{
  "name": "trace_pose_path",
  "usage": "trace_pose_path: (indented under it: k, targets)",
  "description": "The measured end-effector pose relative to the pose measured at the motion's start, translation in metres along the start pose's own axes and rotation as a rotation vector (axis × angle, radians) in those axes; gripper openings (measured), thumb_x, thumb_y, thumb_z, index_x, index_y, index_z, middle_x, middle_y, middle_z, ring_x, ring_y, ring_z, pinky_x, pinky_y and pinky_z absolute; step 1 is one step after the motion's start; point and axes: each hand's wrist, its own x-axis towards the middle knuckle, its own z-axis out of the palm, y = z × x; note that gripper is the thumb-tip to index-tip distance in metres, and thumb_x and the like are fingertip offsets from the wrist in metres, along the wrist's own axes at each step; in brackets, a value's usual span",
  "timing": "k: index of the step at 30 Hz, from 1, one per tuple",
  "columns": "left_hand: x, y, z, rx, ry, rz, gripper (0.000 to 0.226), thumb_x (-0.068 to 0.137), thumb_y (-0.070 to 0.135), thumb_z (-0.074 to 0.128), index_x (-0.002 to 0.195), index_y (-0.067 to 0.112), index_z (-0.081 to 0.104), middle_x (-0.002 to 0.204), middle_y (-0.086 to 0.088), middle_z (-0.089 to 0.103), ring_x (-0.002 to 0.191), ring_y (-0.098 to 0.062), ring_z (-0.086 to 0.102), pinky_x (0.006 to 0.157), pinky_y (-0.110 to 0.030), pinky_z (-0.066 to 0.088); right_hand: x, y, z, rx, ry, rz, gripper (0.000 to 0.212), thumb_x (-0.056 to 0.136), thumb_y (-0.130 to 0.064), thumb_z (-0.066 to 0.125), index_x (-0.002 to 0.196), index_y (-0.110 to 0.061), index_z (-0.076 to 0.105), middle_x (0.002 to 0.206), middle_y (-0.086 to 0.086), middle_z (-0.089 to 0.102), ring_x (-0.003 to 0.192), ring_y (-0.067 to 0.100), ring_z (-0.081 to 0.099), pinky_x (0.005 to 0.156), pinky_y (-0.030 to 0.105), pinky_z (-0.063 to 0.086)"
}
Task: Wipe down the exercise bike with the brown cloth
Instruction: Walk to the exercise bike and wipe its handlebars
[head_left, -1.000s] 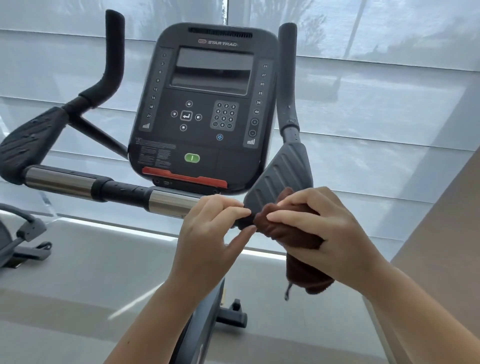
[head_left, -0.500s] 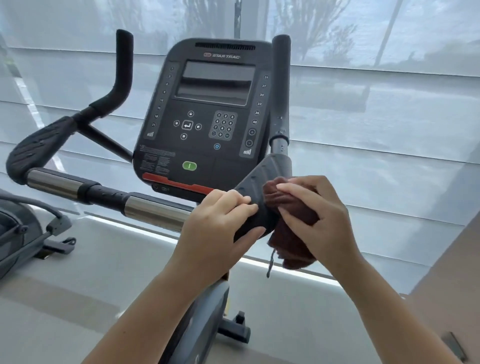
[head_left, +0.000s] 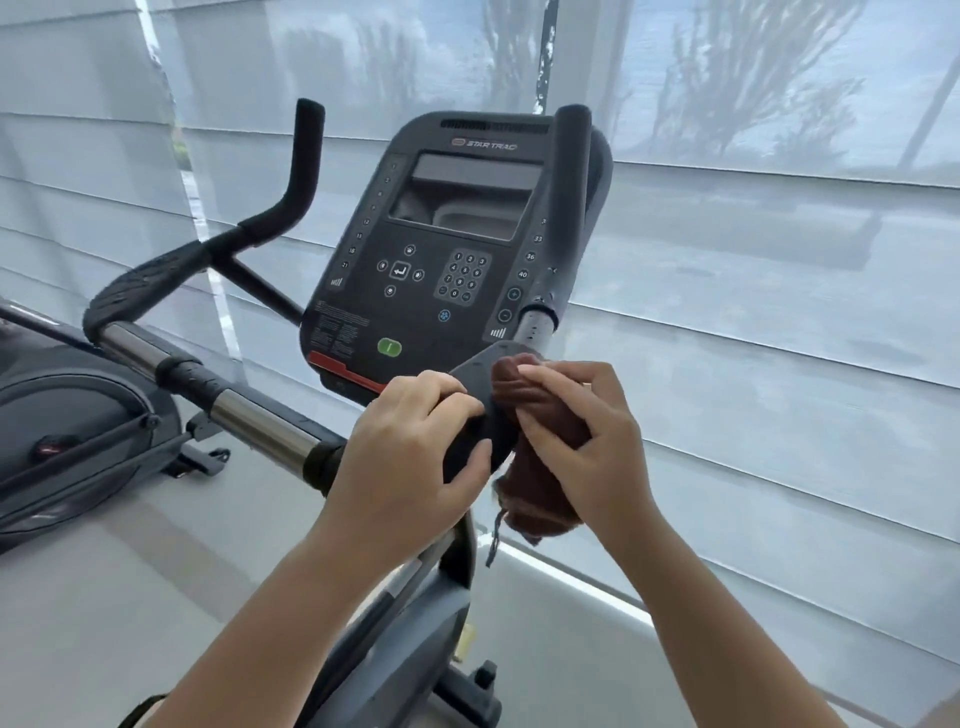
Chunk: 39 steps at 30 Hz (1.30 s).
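The exercise bike stands before me, its black console (head_left: 447, 249) facing me between two upright handles. My left hand (head_left: 410, 447) grips the black elbow pad (head_left: 480, 384) at the right end of the chrome handlebar (head_left: 260, 426). My right hand (head_left: 576, 431) holds the bunched brown cloth (head_left: 535, 499) against the pad's right edge, fingers curled over it. The cloth's lower part hangs below my hand, a loose thread dangling. The right upright handle (head_left: 561, 208) rises just behind my hands.
The left elbow pad (head_left: 145, 286) and left upright handle (head_left: 306, 161) sit at the far left. Another machine (head_left: 67, 431) stands on the floor to the left. Sheer window blinds (head_left: 753, 312) fill the background. The bike's frame (head_left: 415, 623) drops between my forearms.
The camera has shifted right and lower, so the bike appears further left. My right hand has slid the cloth from the pad's lower front round to its right edge. My left hand keeps its grip.
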Motion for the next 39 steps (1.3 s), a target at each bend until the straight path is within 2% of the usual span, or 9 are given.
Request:
trace_pose_path:
  k: [4,7,12,15,20,26,29,36,39]
  targets:
    - [0.015,0.002,-0.001,-0.014,-0.033,-0.018,0.036,0.079,0.038,0.047,0.096,0.012,0.065,0.097,0.0,0.06,0.089,-0.018,0.054,0.078,-0.036,0.049,0.021,0.008,-0.027,-0.068,-0.166,-0.12,0.035,0.074,-0.015,0.067,0.109,-0.02,0.066,0.103,0.003,0.057,0.099,0.001,0.052,0.089,0.009,0.037]
    - [0.039,0.004,-0.002,-0.027,-0.103,-0.002,0.039,0.078,0.042,0.05,0.101,0.014,0.064,0.103,0.002,0.06,0.095,-0.018,0.054,0.082,-0.039,0.049,0.061,0.019,-0.041,-0.133,-0.05,-0.148,0.036,0.075,-0.015,0.066,0.111,-0.018,0.066,0.102,0.001,0.055,0.096,-0.002,0.05,0.089,0.01,0.037]
    - [0.065,-0.005,0.002,0.035,-0.226,0.154,0.048,0.077,0.051,0.043,0.104,0.019,0.066,0.097,0.005,0.061,0.088,-0.016,0.054,0.076,-0.039,0.05,0.145,0.036,-0.035,-0.351,0.056,-0.186,0.034,0.079,-0.018,0.065,0.113,-0.016,0.065,0.106,0.01,0.054,0.102,0.028,0.05,0.094,0.024,0.037]
    - [0.071,-0.019,0.0,0.004,-0.252,0.243,0.048,0.077,0.054,0.044,0.103,0.021,0.068,0.091,0.008,0.061,0.082,-0.014,0.054,0.075,-0.034,0.049,0.2,0.038,-0.02,-0.491,0.11,-0.245,0.035,0.08,-0.018,0.065,0.115,-0.016,0.064,0.114,0.013,0.053,0.106,0.031,0.045,0.092,0.019,0.031]
    - [0.078,-0.037,-0.004,-0.05,-0.297,0.365,0.048,0.079,0.055,0.045,0.109,0.026,0.067,0.097,0.013,0.062,0.088,-0.009,0.057,0.08,-0.025,0.047,0.216,0.049,0.004,-0.705,0.073,-0.236,0.027,0.079,-0.018,0.066,0.106,-0.015,0.067,0.116,0.013,0.052,0.104,0.04,0.041,0.089,0.039,0.042]
    - [0.082,-0.049,-0.006,-0.02,-0.331,0.49,0.048,0.08,0.054,0.041,0.107,0.025,0.068,0.101,0.011,0.065,0.087,-0.01,0.06,0.082,-0.012,0.034,0.138,0.045,-0.025,-0.357,-0.163,-0.019,0.023,0.081,-0.017,0.068,0.097,-0.034,0.066,0.097,0.0,0.056,0.091,-0.003,0.051,0.084,0.006,0.033]
    - [0.092,-0.051,-0.006,-0.061,-0.35,0.526,0.047,0.08,0.053,0.042,0.104,0.024,0.069,0.098,0.009,0.065,0.087,-0.014,0.061,0.077,-0.03,0.052,0.119,0.035,-0.032,-0.365,-0.229,-0.074,0.028,0.078,-0.021,0.066,0.1,-0.038,0.063,0.095,-0.004,0.054,0.092,-0.004,0.05,0.086,0.005,0.033]
    - [0.105,-0.054,0.009,-0.074,-0.274,0.534,0.044,0.082,0.048,0.045,0.103,0.018,0.068,0.101,0.004,0.064,0.089,-0.016,0.061,0.075,-0.036,0.053,0.212,0.04,-0.034,-0.476,0.216,-0.188,0.033,0.078,-0.017,0.066,0.112,-0.016,0.066,0.108,0.011,0.051,0.103,0.027,0.053,0.098,0.036,0.042]
    - [0.11,-0.06,0.014,-0.075,-0.26,0.536,0.041,0.083,0.046,0.047,0.102,0.018,0.069,0.103,0.005,0.064,0.091,-0.013,0.06,0.076,-0.034,0.053,0.23,0.053,-0.03,-0.449,0.15,-0.153,0.035,0.08,-0.016,0.067,0.115,-0.016,0.064,0.108,0.007,0.045,0.103,0.025,0.053,0.099,0.023,0.038]
